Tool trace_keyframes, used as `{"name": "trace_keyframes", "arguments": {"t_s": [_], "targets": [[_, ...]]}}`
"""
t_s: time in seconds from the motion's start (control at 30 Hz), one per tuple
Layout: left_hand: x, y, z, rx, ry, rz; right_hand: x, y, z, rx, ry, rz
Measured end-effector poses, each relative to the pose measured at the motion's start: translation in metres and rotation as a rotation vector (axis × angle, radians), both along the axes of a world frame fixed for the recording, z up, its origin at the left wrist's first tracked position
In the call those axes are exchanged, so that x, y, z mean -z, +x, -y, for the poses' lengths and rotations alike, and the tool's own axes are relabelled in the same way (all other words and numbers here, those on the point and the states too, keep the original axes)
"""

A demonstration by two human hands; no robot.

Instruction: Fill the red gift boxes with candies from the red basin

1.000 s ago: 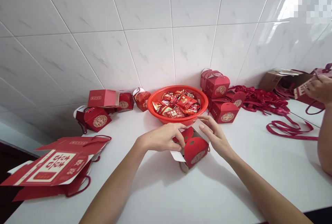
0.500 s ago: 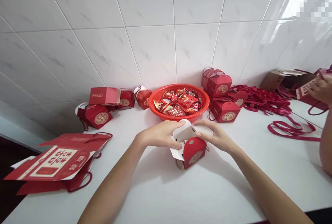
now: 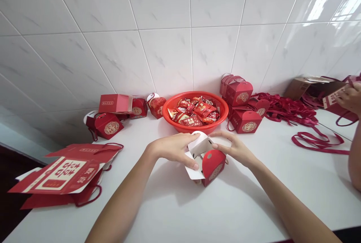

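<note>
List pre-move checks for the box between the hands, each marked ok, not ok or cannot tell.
1. Left hand on box: ok, thumb at the white side flap.
2. Right hand on box: ok, thumb at the far flap's edge.
3. Box upright: ok, opening faces up.
4. Flaps together: not ok, they stand apart.
5. Box contents: cannot tell, bottom hidden.
6. Other person's hand away from box: ok, at far right.

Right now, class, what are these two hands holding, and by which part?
The small red box: the left hand and right hand grip its raised, open flaps.
</note>
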State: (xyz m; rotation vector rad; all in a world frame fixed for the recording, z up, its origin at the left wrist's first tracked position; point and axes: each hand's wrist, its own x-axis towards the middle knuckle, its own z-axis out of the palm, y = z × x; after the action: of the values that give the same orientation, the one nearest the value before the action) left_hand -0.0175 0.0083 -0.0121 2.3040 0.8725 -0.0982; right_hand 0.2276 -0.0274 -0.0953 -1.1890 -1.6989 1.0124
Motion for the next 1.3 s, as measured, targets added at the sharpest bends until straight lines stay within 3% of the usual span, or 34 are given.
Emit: {"name": "trace_keyframes", "arguments": {"t_s": [0.23, 0.43, 0.6, 0.87, 1.1, 1.2, 1.3], "targets": [[0.004, -0.003, -0.006, -0.074, -0.168, -0.094, -0.005, 0.020, 0.000, -0.301, -0.110, 0.033], [0.007, -0.004, -0.011, -0.089, -0.184, -0.173, 0.000, 0.032, -0.002, -0.371, -0.178, 0.147], [0.007, -0.008, -0.016, -0.061, -0.213, -0.092, 0.007, 0.027, -0.006, -0.293, -0.130, 0.122], [0.009, -0.017, -0.023, -0.130, -0.155, -0.096, 0.016, 0.017, -0.014, -0.152, -0.007, 0.125], [-0.006, -0.020, -0.012, -0.129, 0.107, 0.004, 0.012, 0.018, -0.011, -0.037, 0.133, 0.170], [-0.013, -0.026, -0.013, -0.257, 0.218, -0.003, 0.011, 0.017, -0.009, 0.042, 0.203, 0.187], [-0.016, -0.030, -0.025, -0.357, 0.322, 0.118, 0.012, 0.016, -0.010, 0.096, 0.235, 0.179]]}}
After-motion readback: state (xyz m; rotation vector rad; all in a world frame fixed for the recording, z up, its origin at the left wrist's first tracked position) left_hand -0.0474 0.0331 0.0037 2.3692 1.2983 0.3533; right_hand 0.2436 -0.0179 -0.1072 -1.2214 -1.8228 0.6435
